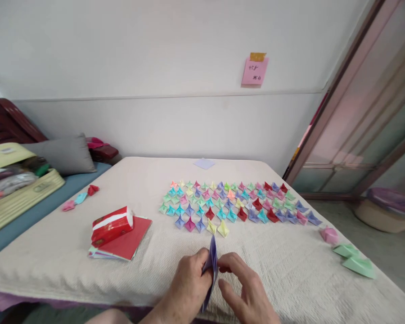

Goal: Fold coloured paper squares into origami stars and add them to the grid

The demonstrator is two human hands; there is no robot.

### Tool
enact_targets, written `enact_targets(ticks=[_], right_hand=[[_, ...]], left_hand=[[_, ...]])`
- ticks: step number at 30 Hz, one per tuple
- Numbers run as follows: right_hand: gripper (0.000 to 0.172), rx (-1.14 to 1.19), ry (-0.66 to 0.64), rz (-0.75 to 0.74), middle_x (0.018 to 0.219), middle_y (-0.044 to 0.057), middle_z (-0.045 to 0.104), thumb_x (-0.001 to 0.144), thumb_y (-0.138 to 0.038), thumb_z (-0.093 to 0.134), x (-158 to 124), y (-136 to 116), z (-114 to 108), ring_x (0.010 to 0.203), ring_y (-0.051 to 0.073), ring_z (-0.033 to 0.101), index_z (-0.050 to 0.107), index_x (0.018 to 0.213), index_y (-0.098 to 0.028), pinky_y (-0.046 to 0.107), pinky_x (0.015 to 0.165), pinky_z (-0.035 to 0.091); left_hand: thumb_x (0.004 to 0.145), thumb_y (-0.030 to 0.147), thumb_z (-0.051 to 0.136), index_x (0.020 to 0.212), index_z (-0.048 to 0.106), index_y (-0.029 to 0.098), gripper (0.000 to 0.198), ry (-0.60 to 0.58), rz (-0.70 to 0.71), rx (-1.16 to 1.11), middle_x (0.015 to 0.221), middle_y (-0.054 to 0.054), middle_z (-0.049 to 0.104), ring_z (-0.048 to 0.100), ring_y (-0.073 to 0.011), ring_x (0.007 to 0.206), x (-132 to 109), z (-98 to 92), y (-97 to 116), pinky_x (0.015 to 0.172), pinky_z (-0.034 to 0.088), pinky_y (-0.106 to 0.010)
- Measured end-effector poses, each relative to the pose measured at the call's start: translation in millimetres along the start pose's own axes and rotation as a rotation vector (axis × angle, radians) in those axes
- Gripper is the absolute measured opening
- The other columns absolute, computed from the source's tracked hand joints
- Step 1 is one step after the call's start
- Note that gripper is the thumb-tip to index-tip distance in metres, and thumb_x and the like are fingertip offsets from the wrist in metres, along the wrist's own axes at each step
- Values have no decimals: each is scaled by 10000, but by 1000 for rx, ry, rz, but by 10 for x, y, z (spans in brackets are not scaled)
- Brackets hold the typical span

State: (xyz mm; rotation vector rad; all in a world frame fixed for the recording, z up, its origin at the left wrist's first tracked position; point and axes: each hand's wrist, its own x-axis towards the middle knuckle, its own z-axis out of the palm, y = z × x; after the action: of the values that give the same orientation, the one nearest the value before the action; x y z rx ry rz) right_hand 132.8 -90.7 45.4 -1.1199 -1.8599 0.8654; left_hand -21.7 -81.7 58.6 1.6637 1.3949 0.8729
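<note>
A purple sheet of folded origami paper (212, 270) stands nearly on edge above the front of the table, its layers parted at the top. My left hand (192, 280) grips it between thumb and fingers. On its other side is my right hand (246, 288), thumb and forefinger spread, the fingertips close to the paper; whether they touch it I cannot tell. Beyond both hands lie rows of small folded paper pieces (228, 214) in many colours, with two yellow ones (222, 229) nearest the purple paper.
At left, a red and white packet (113, 226) rests on a stack of coloured paper (135, 238). Small folded papers (81, 198) lie at the left edge. A pink piece (329, 235) and green pieces (359, 266) lie at right. One lilac sheet (204, 164) is at the back.
</note>
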Motion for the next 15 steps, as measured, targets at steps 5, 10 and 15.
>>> enact_targets(ticks=[5,10,15], right_hand=[[197,4,27,194,732,15,629,832,-394,572,18,1,92,711,194,580,552,783,-204,281,662,439],[91,-104,70,236,629,-2,616,868,-280,465,1,142,177,568,177,579,521,835,-217,261,557,417],[184,-402,87,223,601,30,658,792,-128,427,-17,254,185,535,217,631,546,912,-201,277,516,400]], left_hand=[[733,102,494,837,653,231,230,-33,-6,88,726,-24,709,639,-212,694,-19,81,-83,589,375,-246],[762,126,480,842,633,239,207,-4,-52,293,674,-39,696,632,-220,615,-8,176,-131,557,321,-273],[738,85,460,874,632,234,265,36,-93,303,714,-42,693,644,-225,687,54,177,-175,603,347,-273]])
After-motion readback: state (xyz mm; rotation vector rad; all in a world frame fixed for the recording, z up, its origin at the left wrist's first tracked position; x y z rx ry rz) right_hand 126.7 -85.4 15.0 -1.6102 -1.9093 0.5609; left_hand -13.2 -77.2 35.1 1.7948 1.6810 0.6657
